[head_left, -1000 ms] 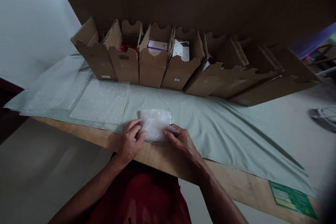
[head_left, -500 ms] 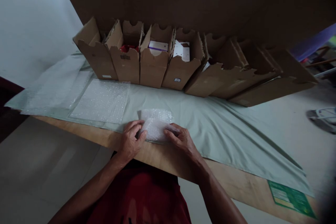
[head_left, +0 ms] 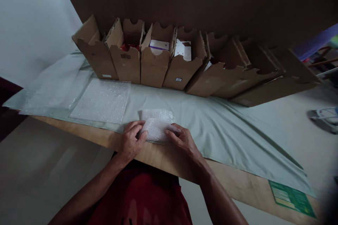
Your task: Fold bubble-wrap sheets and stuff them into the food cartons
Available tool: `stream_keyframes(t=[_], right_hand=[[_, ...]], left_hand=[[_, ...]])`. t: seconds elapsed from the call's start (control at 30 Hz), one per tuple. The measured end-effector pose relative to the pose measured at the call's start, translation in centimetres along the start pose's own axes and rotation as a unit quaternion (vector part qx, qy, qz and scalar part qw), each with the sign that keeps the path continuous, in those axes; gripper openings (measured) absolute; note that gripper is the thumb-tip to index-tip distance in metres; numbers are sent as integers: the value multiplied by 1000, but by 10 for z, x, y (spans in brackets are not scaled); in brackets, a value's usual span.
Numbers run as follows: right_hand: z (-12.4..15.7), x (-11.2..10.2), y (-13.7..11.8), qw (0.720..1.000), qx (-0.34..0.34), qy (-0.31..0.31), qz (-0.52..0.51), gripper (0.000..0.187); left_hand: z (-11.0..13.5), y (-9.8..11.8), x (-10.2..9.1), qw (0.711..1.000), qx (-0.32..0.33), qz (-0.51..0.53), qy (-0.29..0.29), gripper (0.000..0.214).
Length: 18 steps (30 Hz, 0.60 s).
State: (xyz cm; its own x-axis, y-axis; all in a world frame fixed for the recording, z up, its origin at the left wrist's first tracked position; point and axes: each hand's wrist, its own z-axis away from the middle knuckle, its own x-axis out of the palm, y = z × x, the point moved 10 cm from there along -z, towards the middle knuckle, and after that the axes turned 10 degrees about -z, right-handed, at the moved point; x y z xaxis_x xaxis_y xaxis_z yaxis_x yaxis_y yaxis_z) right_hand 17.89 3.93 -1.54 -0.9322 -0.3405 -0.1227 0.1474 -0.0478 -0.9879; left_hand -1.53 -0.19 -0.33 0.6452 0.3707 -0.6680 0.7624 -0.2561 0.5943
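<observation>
Head view shows a small bubble-wrap bundle (head_left: 157,126) lying on a pale green cloth (head_left: 216,126) at the near edge of the table (head_left: 158,156). The left hand (head_left: 129,141) has its fingers curled and closed on the bundle's left edge, with thumb and fingertips pinching the folded layers. The right hand (head_left: 185,141) mirrors it on the right edge, its fingers lying flatter and closed lightly on the wrap; its thumb cannot be made out clearly. Gripping from both sides at once most likely holds the springy folds down and prevents the bundle from sliding on the cloth. What the wrap encloses cannot be seen. A flat bubble-wrap sheet (head_left: 101,101) lies just left of the bundle, apart from it, and larger sheets (head_left: 52,84) lie farther left, within arm's reach. A row of open cardboard boxes (head_left: 155,59) stands along the far side of the cloth, with cut-down fronts facing the person so the contents are accessible. A green label (head_left: 292,197) sits on the bare table at the far right.
</observation>
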Motion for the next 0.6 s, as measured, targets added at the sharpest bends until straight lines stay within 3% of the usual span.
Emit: stream_keyframes(t=[0.6], right_hand=[[0, 0, -3, 1000, -9, 0, 15, 36]], left_hand=[[-1, -1, 1, 1000, -11, 2, -15, 16]])
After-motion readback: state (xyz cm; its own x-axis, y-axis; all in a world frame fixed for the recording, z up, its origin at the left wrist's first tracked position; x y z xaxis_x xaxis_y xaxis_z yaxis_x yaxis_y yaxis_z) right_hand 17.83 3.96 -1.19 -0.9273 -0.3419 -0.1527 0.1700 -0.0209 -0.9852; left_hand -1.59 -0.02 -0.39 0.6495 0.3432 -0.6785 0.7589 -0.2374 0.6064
